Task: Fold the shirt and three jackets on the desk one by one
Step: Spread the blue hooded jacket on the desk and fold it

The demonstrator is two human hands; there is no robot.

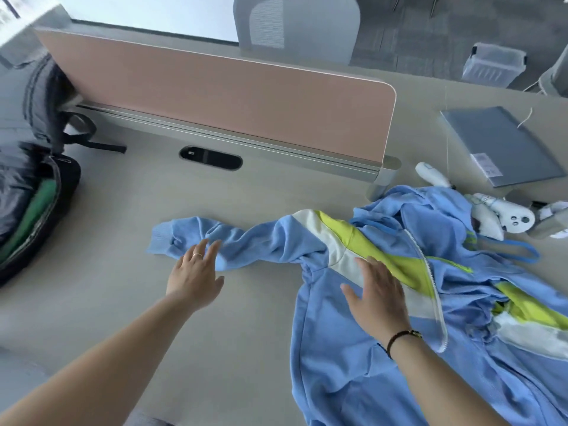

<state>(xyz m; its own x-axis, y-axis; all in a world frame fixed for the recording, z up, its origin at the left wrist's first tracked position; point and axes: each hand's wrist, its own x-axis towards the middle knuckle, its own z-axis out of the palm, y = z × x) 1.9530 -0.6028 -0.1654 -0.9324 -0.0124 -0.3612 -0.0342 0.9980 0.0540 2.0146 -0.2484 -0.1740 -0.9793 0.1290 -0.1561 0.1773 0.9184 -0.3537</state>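
A blue jacket [368, 348] with yellow and white bands lay spread on the desk [153, 210] toward four o'clock, one sleeve [227, 241] stretched toward nine. Her left hand [196, 278] rested flat-fingered on that sleeve, grasping nothing; her right hand [378, 299] pressed flat on the chest, released.

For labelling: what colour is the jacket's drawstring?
Darker blue drawstring on the light blue jacket, head view.

No writing can be read. The white sticker [486, 169] on the grey laptop [499, 146], at two o'clock on the counter [129, 229], is too blurred.
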